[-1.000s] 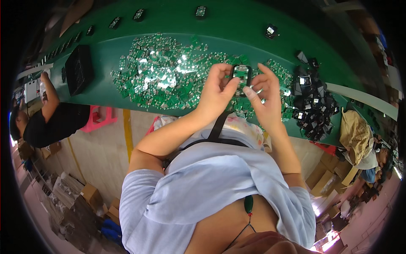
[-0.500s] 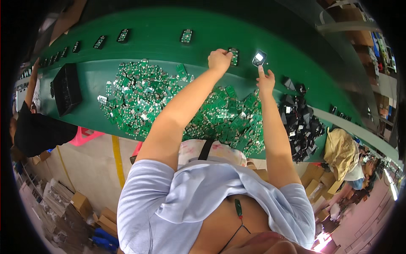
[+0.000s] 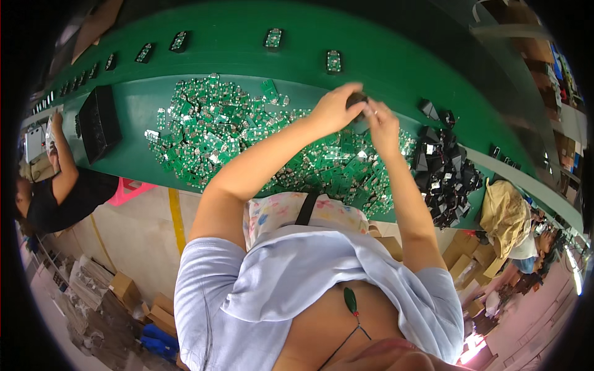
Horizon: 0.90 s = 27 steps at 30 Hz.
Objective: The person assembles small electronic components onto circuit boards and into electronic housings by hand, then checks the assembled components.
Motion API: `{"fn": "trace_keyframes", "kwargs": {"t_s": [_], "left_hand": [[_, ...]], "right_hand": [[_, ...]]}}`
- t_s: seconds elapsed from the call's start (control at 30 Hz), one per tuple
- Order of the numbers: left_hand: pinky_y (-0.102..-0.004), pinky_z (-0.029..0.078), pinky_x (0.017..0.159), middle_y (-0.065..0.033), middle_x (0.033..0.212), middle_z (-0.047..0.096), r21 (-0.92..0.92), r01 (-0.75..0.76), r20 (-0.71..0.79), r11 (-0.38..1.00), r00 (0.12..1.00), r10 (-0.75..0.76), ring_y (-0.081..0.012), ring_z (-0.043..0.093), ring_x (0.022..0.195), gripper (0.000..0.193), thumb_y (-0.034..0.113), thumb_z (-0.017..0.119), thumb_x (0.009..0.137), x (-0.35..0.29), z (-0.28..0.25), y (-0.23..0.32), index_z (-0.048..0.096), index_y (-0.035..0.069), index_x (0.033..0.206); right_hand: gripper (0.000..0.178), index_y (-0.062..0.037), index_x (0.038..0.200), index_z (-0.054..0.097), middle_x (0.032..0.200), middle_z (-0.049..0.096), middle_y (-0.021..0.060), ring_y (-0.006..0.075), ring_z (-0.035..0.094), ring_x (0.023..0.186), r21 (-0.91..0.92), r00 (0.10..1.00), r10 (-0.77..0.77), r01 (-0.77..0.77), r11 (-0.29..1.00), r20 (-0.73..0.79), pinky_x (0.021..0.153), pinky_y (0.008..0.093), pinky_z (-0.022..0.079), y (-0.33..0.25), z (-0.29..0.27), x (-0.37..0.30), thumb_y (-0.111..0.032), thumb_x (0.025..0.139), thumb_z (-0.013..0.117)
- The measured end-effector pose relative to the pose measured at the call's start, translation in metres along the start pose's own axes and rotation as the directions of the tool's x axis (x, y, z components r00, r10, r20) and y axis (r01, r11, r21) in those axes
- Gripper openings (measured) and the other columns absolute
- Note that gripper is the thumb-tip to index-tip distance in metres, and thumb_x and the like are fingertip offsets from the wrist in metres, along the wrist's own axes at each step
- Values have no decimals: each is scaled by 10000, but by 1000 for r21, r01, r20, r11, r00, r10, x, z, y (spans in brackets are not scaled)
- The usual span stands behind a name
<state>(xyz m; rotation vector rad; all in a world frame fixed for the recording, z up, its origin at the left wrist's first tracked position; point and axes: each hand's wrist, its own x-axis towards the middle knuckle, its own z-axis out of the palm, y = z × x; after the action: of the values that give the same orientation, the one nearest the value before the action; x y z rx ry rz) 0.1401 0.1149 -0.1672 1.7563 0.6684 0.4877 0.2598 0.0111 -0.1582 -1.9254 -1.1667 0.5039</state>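
Both of my hands meet over a green work surface. My left hand and my right hand together grip a small dark part between the fingertips. Below them lies a wide heap of small green circuit boards. A pile of small black housings sits just right of my right hand. What the fingers cover of the dark part is hidden.
Assembled pieces lie spaced in a row along the green belt behind my hands. A black box stands at the left of the bench. Another person in black works at far left. Cardboard boxes lie on the floor.
My hands have drawn back from the belt, where they had set a piece down, and come together over the board heap, now gripping a small dark part.
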Motion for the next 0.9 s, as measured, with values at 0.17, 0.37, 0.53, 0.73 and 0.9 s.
{"fn": "trace_keyframes", "kwargs": {"t_s": [0.17,0.37,0.53,0.73,0.9], "left_hand": [[-362,484,763,-175,971,609,134,186,-63,973,982,-179,-296,611,884,331,180,627,796,-62,-7,-1,530,25,1072],[-341,481,754,-90,982,553,-618,516,49,593,778,-626,-211,581,879,262,79,605,783,-109,-26,-12,511,5,1017],[-306,458,810,-71,1004,572,-610,605,220,512,750,-624,-170,565,924,293,30,568,777,-119,-38,10,538,10,1067],[-268,455,742,-62,1006,590,-693,575,298,435,778,-554,-141,570,904,324,133,593,832,-122,-32,35,510,5,1117],[-250,459,705,-34,974,592,-615,497,254,613,860,-442,-107,573,814,259,121,610,827,-128,-23,52,550,38,1065]], "right_hand": [[249,-150,986,656,808,593,32,207,554,683,-433,911,-412,371,821,0,580,315,472,-30,0,-62,-203,743,668],[408,-130,1088,597,1051,566,36,217,527,955,-672,961,-257,255,695,99,777,365,433,-10,-7,-62,-62,687,633],[410,-152,1068,625,1110,529,32,235,486,1025,-681,915,-175,390,620,364,815,377,408,61,-29,-48,-20,681,585],[241,-125,945,651,950,566,39,220,541,892,-524,981,-43,136,841,187,747,332,430,36,-31,-49,-2,755,569],[150,-67,1002,574,922,590,41,150,566,783,586,880,411,-468,661,239,693,272,447,-37,-23,-86,-32,866,523]]}}
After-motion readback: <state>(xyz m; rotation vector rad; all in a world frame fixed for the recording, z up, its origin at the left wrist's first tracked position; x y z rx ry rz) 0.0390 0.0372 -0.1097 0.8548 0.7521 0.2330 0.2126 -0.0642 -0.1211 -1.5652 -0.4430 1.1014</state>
